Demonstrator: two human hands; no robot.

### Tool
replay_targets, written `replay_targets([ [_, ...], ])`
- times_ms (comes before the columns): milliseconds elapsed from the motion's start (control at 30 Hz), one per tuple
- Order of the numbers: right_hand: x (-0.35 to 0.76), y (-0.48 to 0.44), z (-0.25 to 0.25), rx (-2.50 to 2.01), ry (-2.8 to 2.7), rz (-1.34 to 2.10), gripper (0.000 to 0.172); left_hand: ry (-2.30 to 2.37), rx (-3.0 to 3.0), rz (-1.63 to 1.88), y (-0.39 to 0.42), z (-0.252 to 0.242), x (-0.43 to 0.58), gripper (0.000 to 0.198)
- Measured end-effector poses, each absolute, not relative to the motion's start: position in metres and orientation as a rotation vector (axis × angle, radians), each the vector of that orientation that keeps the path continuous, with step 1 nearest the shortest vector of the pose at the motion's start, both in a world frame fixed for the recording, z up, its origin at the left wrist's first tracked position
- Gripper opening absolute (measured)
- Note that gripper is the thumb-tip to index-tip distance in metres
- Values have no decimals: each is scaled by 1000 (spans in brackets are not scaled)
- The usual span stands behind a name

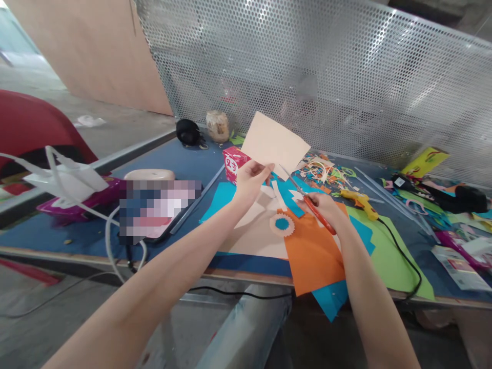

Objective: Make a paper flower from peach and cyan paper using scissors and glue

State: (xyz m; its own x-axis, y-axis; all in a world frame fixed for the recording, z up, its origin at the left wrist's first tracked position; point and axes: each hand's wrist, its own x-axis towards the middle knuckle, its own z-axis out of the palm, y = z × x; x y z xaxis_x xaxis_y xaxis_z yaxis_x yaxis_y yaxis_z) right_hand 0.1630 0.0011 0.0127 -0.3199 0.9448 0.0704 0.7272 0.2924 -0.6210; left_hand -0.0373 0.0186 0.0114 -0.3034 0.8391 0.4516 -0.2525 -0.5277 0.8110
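Note:
My left hand [251, 178] pinches the lower edge of a beige paper sheet [273, 142] and holds it upright above the table. My right hand [322, 206] grips orange-handled scissors [307, 201]; their blades point up and left toward the sheet's bottom edge. Beneath the hands lie orange paper [313, 256], beige paper, blue paper [219, 201] and a small fringed paper flower with a blue centre [282, 224].
A yellow glue gun [355, 198] with a black cord lies right of my hands on green paper [388, 251]. Paper scraps [321, 169], a red box [234, 161], a perforated metal screen [326, 77], a white charger [69, 179] and a pixelated object [157, 205] surround them.

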Motion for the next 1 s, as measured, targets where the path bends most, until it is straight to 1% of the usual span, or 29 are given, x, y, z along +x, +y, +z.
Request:
replay_targets([
  [133,162,-1,16,-1512,-2134,719,44,813,1182,1905,19,11,-38,19],
  [333,161,-2,17,-1507,-2157,668,48,817,1212,1904,18,11,-37,17],
  [467,162,-3,18,-1541,-2174,627,47,818,1205,1906,18,12,-37,16],
  [633,162,-3,18,-1523,-2165,667,46,814,1208,1900,18,12,-37,18],
  [1000,162,-4,19,-1528,-2139,701,51,837,1192,1884,17,12,-37,16],
])
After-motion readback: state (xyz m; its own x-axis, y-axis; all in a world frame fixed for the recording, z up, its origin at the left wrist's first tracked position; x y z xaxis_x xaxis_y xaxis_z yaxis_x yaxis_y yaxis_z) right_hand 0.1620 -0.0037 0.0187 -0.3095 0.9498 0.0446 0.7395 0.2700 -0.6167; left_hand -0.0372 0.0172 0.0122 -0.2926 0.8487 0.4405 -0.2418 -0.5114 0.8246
